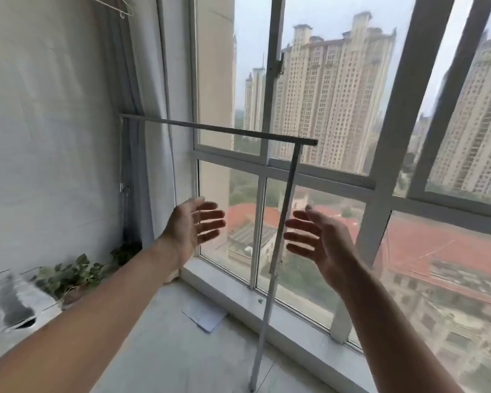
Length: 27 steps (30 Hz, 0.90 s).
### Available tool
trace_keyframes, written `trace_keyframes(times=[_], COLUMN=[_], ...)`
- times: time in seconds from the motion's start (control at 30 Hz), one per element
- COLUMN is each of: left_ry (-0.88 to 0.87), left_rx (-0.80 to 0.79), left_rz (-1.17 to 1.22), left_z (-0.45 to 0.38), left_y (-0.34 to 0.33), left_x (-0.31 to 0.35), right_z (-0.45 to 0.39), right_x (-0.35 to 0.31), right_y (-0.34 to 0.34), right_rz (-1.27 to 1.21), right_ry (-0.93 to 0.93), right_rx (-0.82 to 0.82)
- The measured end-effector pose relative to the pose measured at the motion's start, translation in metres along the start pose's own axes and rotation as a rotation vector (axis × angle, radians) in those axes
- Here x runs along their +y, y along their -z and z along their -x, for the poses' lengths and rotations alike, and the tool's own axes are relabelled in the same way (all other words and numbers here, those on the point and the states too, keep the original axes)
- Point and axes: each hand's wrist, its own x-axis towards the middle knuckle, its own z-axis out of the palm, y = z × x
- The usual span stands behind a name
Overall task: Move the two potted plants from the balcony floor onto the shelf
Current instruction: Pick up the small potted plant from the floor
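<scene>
I'm looking down along a pale grey balcony floor (165, 344) running beside a tall window (323, 109) with white frames, and high-rise blocks are showing through the glass. A grey curtain (142, 137) is hanging in the far left corner against a white wall (46, 137). A thin metal rail (219, 129) is reaching out from that corner, and its slim upright (275, 251) is standing on the floor just beside the sill (238, 296). A small flat white sheet (204, 316) is lying on the floor near the sill. One potted plant (74, 273) is sitting low at the left by the wall, with dark green, pale-edged leaves trailing over a brownish pot; a second clump of dark leaves (125, 251) is showing behind it in the corner, its pot hidden. A blurred white object (14, 304) is sitting left of the plant. I'm holding my left hand (190, 225) and right hand (321, 239) up in front of the window, palms facing each other, fingers spread wide and gripping nothing, both well apart from the plant.
</scene>
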Motion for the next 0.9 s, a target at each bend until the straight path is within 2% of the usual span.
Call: trace_keyframes(times=[0.3, 0.57, 0.9], left_ry=[-0.096, -0.025, 0.037], left_rx=[-0.017, 0.162, 0.38], left_rz=[-0.349, -0.416, -0.457], left_z=[-0.066, -0.108, -0.186], left_y=[0.137, 0.222, 0.279], left_x=[0.012, 0.005, -0.011], right_z=[-0.079, -0.136, -0.253], right_x=[0.069, 0.128, 0.187], right_y=[-0.119, -0.197, -0.253], right_rz=[0.072, 0.093, 0.117], right_ry=[-0.096, -0.175, -0.201], right_rx=[-0.126, -0.232, -0.397])
